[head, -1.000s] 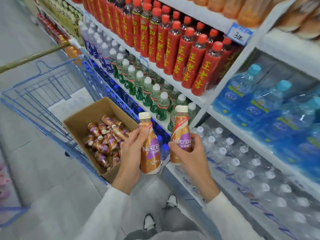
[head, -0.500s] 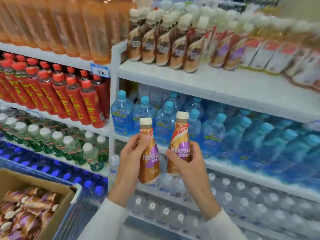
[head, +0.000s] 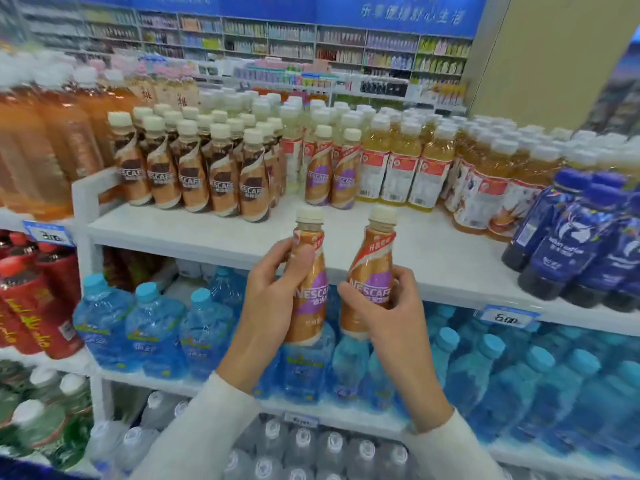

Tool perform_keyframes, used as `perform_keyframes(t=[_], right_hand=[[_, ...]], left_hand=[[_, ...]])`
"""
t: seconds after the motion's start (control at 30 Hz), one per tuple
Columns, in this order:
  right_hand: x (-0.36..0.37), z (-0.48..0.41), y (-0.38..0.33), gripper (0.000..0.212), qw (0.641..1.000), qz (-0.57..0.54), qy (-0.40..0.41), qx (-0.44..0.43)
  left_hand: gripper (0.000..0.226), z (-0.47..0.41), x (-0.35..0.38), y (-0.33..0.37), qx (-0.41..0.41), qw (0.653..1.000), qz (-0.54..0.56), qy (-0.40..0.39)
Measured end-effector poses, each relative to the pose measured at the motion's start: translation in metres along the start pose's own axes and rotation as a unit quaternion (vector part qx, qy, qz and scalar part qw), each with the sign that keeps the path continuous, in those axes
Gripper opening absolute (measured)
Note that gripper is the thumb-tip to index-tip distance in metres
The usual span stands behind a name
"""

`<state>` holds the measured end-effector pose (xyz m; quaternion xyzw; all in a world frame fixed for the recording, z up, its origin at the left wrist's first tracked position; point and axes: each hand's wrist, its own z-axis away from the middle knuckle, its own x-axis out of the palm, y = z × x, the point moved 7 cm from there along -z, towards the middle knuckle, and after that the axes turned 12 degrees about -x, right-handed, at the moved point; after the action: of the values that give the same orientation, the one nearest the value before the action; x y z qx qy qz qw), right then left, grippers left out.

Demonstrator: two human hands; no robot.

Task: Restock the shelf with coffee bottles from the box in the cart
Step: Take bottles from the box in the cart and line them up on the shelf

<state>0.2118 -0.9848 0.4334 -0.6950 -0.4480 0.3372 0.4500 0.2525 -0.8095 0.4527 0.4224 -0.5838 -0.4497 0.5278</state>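
coffee bottles (head: 311, 308), two, one per hand, held up before the front edge of the white shelf (head: 433, 258) and over the tier of blue water bottles (head: 156, 334). left-hand bottle (head: 311, 299) near upright: cream cap up, base down, long axis close to vertical, purple label toward the camera. right-hand bottle (head: 370, 271) cap up as well but tilted, cap leaning off to the right, base swung in toward its neighbour; close together, a sliver of blue showing between them. left hand (head: 268, 306) wrapped round its bottle, thumb laid across the upper label, fingers behind. right hand (head: 391, 327) gripping the lower body of its bottle, thumb on the front of the label, fingertips curled round the right side. wrists in pale sleeves (head: 207, 427).

on the shelf behind the caps, from the left: a block of dark-labelled coffee bottles (head: 194, 178), upright, several rows deep; just beside them two purple-labelled bottles (head: 330, 178) matching the held pair, side by side, bare white board in front. further right, yellow drink bottles (head: 398, 168) with red-and-white labels, then dark blue bottles (head: 588, 244) at the far end. lowest tier filled with clear bottles (head: 311, 445), white caps seen from above. neighbouring bay at left: tall orange bottles (head: 41, 140) on top, red bottles (head: 27, 299) beneath. price tag (head: 507, 318) clipped to the shelf edge at right.
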Motion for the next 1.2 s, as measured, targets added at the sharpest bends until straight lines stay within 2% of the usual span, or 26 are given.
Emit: perform_keyframes(t=[0.17,0.3,0.63,0.77,0.83,1.0,1.1,1.2], right_hand=[[-0.012,-0.055,-0.013,0.052,0.998,0.019,0.026,-0.053],[-0.015,-0.083,-0.014,0.054,0.996,0.032,0.044,-0.072],[-0.013,-0.103,0.016,0.059,0.995,0.054,0.05,-0.065],[-0.012,-0.103,0.015,0.063,0.996,0.056,0.044,-0.057],[-0.013,-0.098,0.015,0.069,0.996,0.061,0.035,-0.052],[-0.02,-0.087,0.02,0.074,0.991,0.104,0.05,-0.064],[-0.019,-0.086,0.021,0.069,0.988,0.132,0.051,-0.068],[-0.019,-0.087,0.022,0.069,0.986,0.142,0.055,-0.069]], left_hand=[[0.016,-0.042,0.04,0.033,0.07,0.997,-0.03,-0.002],[0.042,-0.075,0.054,0.038,0.095,0.991,-0.094,-0.017],[0.033,-0.11,0.056,0.015,0.062,0.992,-0.104,-0.021],[0.055,-0.112,0.054,0.007,0.043,0.991,-0.117,-0.039],[0.055,-0.108,0.049,0.001,0.031,0.99,-0.132,-0.042],[0.076,-0.098,0.032,-0.01,0.025,0.973,-0.231,-0.001],[0.07,-0.1,0.028,-0.011,0.013,0.965,-0.261,0.014],[0.061,-0.105,0.029,-0.013,-0.002,0.968,-0.248,-0.025]])
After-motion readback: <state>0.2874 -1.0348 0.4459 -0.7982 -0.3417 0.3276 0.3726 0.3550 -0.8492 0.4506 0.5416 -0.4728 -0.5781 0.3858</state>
